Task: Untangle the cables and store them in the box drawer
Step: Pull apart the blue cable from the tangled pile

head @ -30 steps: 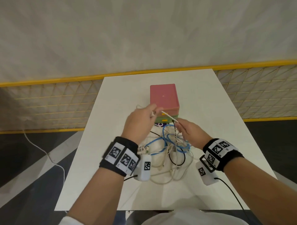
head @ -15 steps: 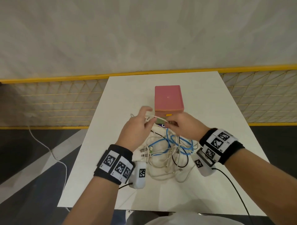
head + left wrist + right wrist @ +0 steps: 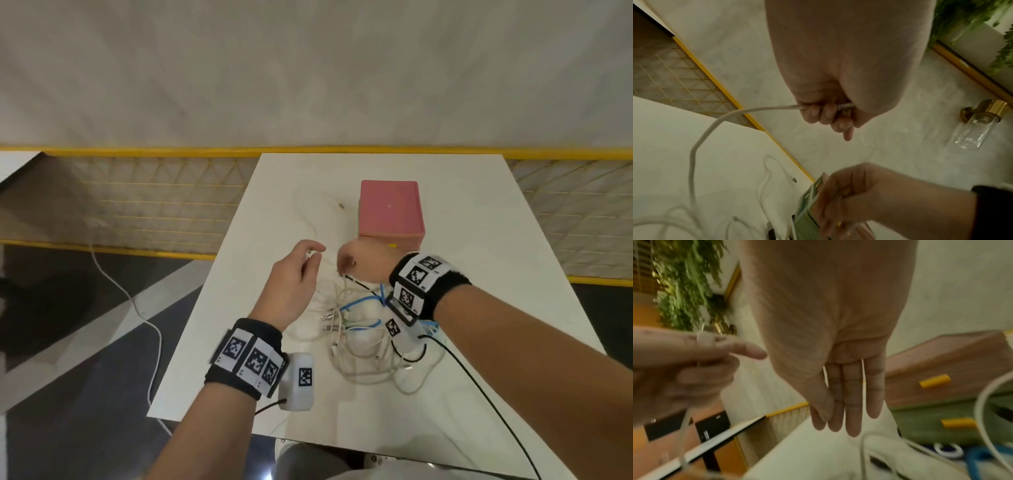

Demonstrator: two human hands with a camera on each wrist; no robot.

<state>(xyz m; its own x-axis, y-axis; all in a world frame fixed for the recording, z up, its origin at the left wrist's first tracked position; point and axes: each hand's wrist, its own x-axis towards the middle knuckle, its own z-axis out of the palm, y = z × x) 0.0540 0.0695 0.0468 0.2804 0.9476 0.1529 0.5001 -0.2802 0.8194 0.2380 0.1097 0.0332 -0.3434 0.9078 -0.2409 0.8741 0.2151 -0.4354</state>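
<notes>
A tangle of white, blue and black cables (image 3: 370, 337) lies on the white table (image 3: 486, 246) in front of a pink box (image 3: 390, 209). The box has a pink drawer with a yellow handle (image 3: 934, 381) above a green drawer (image 3: 925, 426). My left hand (image 3: 313, 255) is raised left of the box and grips a white cable (image 3: 715, 125) in its curled fingers (image 3: 825, 112). My right hand (image 3: 346, 263) hovers in front of the drawers. Its fingers (image 3: 853, 402) are straight and together and hold nothing.
A thin white cable with a small plug (image 3: 340, 206) loops on the table left of the box. A yellow-framed mesh fence (image 3: 154, 198) runs behind the table, and another white cable (image 3: 144, 315) trails on the dark floor at the left.
Both hands pinched a white cable end before the box. Now my right hand has let go and straightened, and my left hand has drawn the cable leftward.
</notes>
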